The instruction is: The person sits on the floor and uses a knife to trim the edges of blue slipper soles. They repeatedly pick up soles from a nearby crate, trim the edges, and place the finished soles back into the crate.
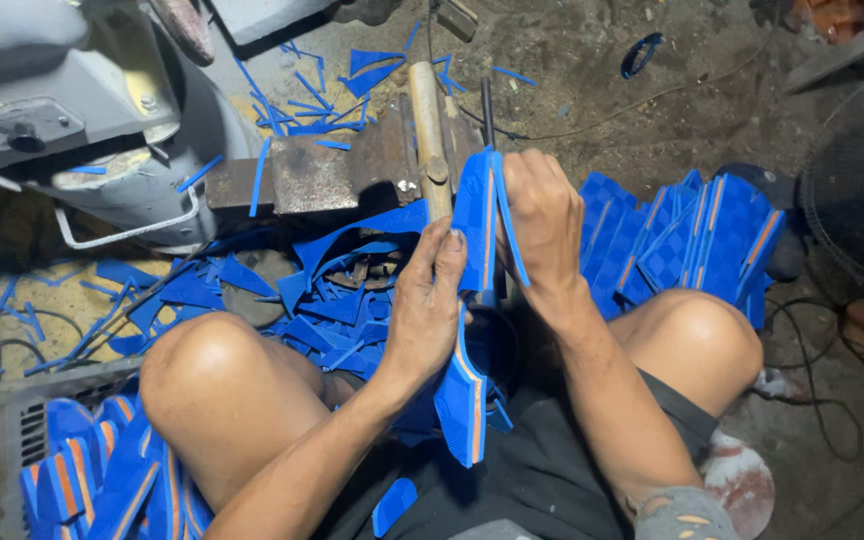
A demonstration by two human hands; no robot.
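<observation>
at the far left a grey metal crate (14, 440) holds stacked blue foam soles with orange stripes (102, 480), their edges smooth and curved. above it stands a grey painted machine body (72, 110), rounded and scuffed, with a rusty flat metal block (312, 175) jutting from its side. thin blue foam offcuts (332, 300), sharp and triangular, litter the dusty floor between the bare knees. the left hand (427, 305) is closed around the middle of a long blue sole with an orange stripe (472, 390), thumb pressed on its face. the sole stands on edge between the knees, its top against a worn wooden handle (430, 125). the right hand (544, 220) grips the sole's upper end, fingers curled tight over it. further right a fanned pile of blue checker-textured soles (682, 240) leans together, beside a dark wire fan guard (862, 190).
</observation>
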